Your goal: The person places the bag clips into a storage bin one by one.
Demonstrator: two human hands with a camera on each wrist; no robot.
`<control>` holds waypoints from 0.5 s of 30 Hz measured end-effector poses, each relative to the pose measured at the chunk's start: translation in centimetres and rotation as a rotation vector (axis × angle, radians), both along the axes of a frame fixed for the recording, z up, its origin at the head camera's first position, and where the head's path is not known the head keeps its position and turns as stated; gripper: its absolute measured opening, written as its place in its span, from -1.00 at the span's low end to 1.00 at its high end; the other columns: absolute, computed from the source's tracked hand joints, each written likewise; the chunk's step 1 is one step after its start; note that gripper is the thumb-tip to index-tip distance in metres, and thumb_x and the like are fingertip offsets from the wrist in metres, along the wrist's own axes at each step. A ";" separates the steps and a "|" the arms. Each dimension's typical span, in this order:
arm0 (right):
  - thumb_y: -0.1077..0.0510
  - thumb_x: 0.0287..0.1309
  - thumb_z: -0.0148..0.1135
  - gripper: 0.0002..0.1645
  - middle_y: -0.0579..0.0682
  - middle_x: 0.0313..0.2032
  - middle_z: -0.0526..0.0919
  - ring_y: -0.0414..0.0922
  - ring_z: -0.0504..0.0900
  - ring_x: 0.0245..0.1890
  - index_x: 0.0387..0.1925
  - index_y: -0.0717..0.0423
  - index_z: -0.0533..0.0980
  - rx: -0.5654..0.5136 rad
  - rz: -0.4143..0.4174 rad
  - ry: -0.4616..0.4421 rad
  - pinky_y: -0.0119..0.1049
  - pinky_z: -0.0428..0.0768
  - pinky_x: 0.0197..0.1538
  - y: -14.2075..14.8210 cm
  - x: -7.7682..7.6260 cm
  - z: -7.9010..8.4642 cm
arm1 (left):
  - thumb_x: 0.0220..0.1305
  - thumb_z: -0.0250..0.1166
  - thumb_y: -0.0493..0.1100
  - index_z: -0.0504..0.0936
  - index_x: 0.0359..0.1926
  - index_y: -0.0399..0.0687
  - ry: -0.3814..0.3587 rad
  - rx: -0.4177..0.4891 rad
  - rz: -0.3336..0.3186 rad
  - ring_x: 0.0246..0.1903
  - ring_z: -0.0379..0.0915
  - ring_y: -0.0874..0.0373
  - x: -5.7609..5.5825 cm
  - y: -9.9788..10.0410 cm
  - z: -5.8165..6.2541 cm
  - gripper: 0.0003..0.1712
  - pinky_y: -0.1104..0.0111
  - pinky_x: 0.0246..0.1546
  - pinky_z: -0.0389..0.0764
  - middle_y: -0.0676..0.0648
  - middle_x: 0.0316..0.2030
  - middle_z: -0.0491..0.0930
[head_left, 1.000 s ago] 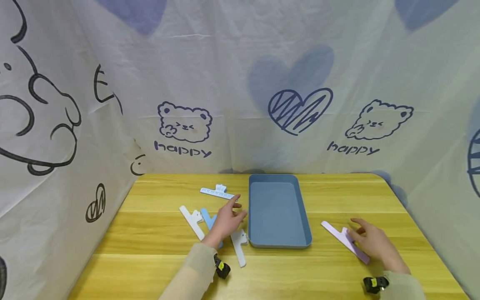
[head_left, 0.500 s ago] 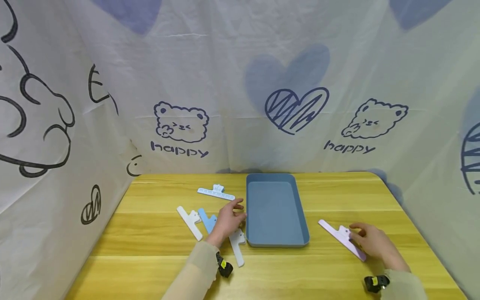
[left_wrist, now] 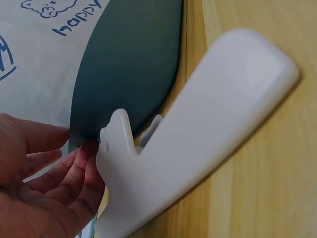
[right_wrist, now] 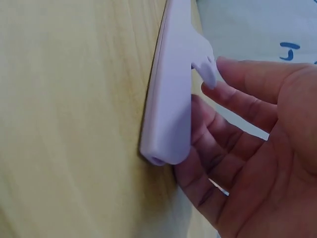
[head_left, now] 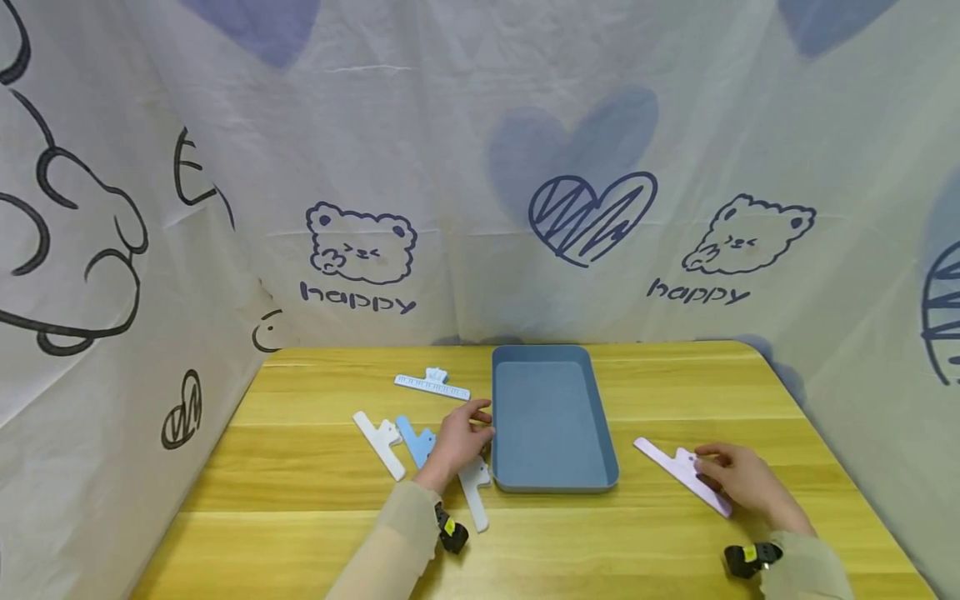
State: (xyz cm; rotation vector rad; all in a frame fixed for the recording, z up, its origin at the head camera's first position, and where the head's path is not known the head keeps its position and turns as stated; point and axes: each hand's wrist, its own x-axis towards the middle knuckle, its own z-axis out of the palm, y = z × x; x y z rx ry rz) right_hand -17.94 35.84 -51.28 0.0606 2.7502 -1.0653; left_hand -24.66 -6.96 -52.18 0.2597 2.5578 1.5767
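In the head view a grey-blue tray (head_left: 555, 490) lies mid-table. At its left side my left hand (head_left: 459, 437) holds the rim, thumb and finger meeting the wall in the left wrist view. Right beside those fingers lies a white clip (left_wrist: 198, 124). On the right, my right hand (head_left: 746, 479) pinches the small handle of a long pale purple clip (head_left: 678, 475). Up close, thumb and index finger (right_wrist: 237, 101) sit on either side of that handle, while the other fingers curl behind the purple bar.
Left of the tray are another white clip (head_left: 378, 446), a blue clip (head_left: 415, 442) partly behind the left hand, and a light blue ruler-marked clip (head_left: 432, 386) farther back. Printed cloth (head_left: 465, 167) hangs behind the wooden table (head_left: 285, 500).
My left hand has moved slightly right, up to the tray's rim. The right fingers have closed in on the purple clip's handle. The head view has shifted a little.
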 end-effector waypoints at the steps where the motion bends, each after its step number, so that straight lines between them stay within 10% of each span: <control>1: 0.13 0.40 0.11 -0.52 0.09 -0.28 0.68 -0.09 0.62 -0.36 0.12 0.49 0.44 -0.038 -0.012 -0.011 -0.24 0.56 -0.35 0.1 0.0 -0.1 | 0.32 0.25 -0.36 0.42 0.31 -0.24 0.001 -0.002 0.001 -0.21 0.60 0.03 0.0 0.0 0.0 -0.46 0.29 -0.33 0.62 -0.18 -0.08 0.58; 15: 0.14 0.40 0.11 -0.49 0.05 -0.32 0.66 -0.08 0.59 -0.34 0.17 0.49 0.41 -0.240 -0.099 -0.073 -0.26 0.58 -0.36 0.6 -0.3 -0.8 | 0.30 0.26 -0.38 0.43 0.30 -0.24 -0.004 0.005 0.006 -0.20 0.60 0.01 0.0 0.1 0.1 -0.46 0.28 -0.31 0.62 -0.18 -0.08 0.59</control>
